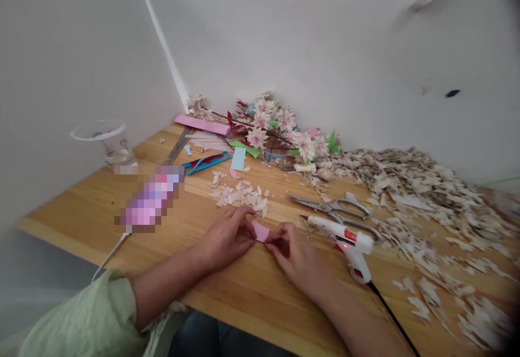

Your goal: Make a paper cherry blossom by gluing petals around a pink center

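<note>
A small piece of pink paper [261,231] is stretched between my two hands, just above the near part of the wooden table. My left hand [232,236] pinches its left edge between thumb and fingers. On the opposite side, my right hand [290,248] grips the right edge the same way. Right beyond my fingers lies a loose pile of pale petal-like pieces [246,197]. A white glue gun [345,243] with a glowing red light rests to the right of my right hand, and metal scissors [341,208] lie behind it.
Several artificial flowers [264,116] lie along the wall. Dry pale flakes [406,183] cover the table's right side. Pink paper [203,124], a light blue strip [238,158] and thin wires [177,145] lie farther back. A clear plastic cup [117,148] and a blurred-out device with a cable [109,254] stand left.
</note>
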Demonstrator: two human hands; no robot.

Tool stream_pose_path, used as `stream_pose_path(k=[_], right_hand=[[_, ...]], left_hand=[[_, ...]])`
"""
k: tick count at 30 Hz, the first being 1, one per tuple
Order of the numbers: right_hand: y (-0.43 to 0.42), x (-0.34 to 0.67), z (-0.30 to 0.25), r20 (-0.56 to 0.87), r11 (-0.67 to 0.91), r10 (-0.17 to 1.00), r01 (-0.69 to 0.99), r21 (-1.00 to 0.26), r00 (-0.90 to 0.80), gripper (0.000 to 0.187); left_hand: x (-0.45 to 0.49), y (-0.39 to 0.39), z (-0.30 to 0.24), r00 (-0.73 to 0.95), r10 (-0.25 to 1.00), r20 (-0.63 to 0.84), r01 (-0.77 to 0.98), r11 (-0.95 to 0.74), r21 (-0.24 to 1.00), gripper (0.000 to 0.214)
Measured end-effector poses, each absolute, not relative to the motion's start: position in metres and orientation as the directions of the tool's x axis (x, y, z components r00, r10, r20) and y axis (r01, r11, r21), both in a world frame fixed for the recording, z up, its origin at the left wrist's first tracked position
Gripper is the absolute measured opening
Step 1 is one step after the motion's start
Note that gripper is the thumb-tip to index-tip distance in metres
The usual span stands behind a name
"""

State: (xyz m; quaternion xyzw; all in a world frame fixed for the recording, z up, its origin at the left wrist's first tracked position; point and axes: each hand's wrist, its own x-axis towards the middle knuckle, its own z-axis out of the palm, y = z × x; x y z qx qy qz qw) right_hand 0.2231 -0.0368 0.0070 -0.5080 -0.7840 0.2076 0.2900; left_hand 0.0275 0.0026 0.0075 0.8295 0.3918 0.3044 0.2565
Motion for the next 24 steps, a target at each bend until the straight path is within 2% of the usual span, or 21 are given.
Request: stream_pose_path(k=[3,18,21,24], right_hand=[[-0.0344,0.2229,0.0079,0.207,0.34,0.938,0.633,-0.695,-0.277,0.013],[-0.033,0.2231,0.0167,0.124,0.262,0.959,0.625,-0.736,-0.256,0.015],[-0.0341,0.2258,0.0161,0.142,0.262,0.962,0.646,-0.717,-0.233,0.017],[-0.0367,0.2263,0.0139,0.218,0.325,0.946,0.692,-0.644,-0.241,0.019]], left_hand=[[0.0274,0.0044,0.0068,0.527,0.785,0.325,0.483,-0.591,0.646,0.05],[0.0328,0.0114,0.0102,0.648,0.634,0.422,0.462,-0.767,0.445,0.036],[0.0329,0.011,0.0106,0.657,0.623,0.424,0.466,-0.778,0.421,0.033],[0.0333,0.0098,0.0108,0.655,0.628,0.42,0.469,-0.774,0.425,0.034]])
